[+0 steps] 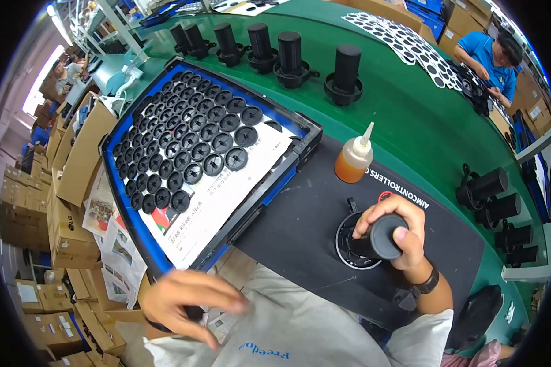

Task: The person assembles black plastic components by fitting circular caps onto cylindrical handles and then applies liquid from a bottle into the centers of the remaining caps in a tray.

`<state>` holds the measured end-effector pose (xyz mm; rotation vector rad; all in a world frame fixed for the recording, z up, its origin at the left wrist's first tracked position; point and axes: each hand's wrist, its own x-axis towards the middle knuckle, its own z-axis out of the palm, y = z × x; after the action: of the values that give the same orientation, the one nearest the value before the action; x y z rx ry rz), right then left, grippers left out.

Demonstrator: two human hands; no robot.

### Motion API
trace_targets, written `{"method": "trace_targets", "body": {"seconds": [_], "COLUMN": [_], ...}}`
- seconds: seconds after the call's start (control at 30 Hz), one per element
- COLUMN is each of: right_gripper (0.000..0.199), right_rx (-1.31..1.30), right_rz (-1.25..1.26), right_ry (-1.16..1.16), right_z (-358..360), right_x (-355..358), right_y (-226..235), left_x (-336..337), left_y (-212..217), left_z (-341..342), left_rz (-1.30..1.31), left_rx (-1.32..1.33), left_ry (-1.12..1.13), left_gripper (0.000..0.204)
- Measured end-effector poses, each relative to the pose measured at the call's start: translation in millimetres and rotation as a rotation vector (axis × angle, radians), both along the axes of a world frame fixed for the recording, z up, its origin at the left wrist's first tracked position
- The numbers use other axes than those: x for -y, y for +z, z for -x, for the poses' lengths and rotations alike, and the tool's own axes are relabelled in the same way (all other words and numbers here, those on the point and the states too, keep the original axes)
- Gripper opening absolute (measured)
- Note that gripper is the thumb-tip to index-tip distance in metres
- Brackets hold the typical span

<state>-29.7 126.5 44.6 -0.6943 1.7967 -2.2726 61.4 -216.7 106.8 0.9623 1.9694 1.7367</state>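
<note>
My right hand (412,220) is closed around a black cylinder (387,238) with a flat round top. Below it, the cylinder's wide ring-shaped base (341,249), with a small side tab, rests on the dark mat (300,214). My left hand (193,301) is lifted in front of my shirt, near the tray's front corner. It is slightly blurred, its fingers are apart, and nothing shows in it. A squeeze bottle (351,164) of amber liquid with a pointed nozzle stands on the mat beyond my right hand.
A blue tray (209,264) holds rows of small black wheel-like discs (196,151) over paper. Similar black cylinders (347,70) stand along the green conveyor (404,104); others (490,183) lie tilted at right. Cartons (73,226) are stacked at left. A co-worker (493,61) sits across the conveyor.
</note>
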Motion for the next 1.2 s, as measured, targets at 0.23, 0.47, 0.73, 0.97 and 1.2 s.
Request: {"method": "trace_targets", "body": {"seconds": [0.23,0.47,0.73,0.97,1.2], "right_gripper": [0.044,0.031,0.021,0.023,0.036], "right_rx": [-0.211,-0.452,-0.313,-0.335,-0.278], "right_rz": [0.047,0.291,0.142,-0.338,-0.334], "right_ry": [-0.255,-0.782,-1.142,-1.445,-1.377], "right_z": [10,61,104,116,110], "right_x": [-41,-138,-178,-189,-186], "right_y": [19,17,-32,-42,-31], "left_x": [10,-5,-20,-6,-21], "left_y": [-9,-72,-95,-101,-33], "left_z": [110,198,230,232,155], "left_rz": [0.912,1.131,1.251,1.170,0.764], "left_rx": [-0.571,-0.527,-0.484,-0.420,-0.484], "left_ry": [0.459,0.736,0.845,0.886,0.775], "left_gripper": [0.058,0.062,0.061,0.056,0.050]}}
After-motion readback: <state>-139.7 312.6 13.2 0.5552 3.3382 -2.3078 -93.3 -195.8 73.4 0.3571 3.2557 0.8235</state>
